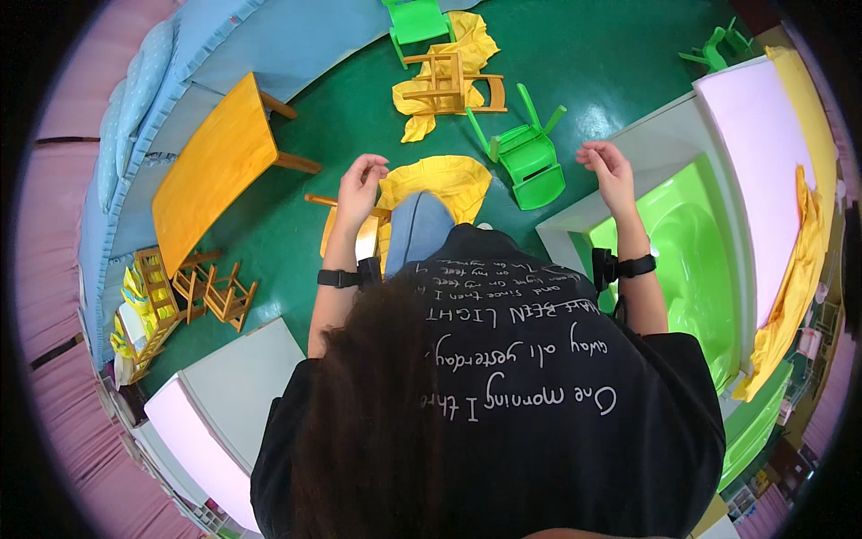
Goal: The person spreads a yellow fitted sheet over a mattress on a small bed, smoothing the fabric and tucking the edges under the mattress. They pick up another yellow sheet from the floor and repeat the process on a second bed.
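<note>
My left hand (361, 184) is raised over the green floor with its fingers loosely bent and nothing in them. Below it, a small wooden chair (366, 238) shows in part behind my forearm. On the other side, my right hand (612, 175) hangs in the air, empty, its fingers loosely curved toward the left. Nearest to that hand is a small green chair (528, 154), apart from it. Between my arms lies a rumpled yellow cloth (458, 175), partly covered by a blue-grey fabric shape (420, 229) that reaches my black shirt.
A wooden table (215, 171) stands at left, with several wooden chairs (229, 296) below it. Ahead, a tipped wooden chair (446, 85) rests on yellow cloth near another green chair (417, 22). A bright green tub (687, 242) with pale edges borders my right.
</note>
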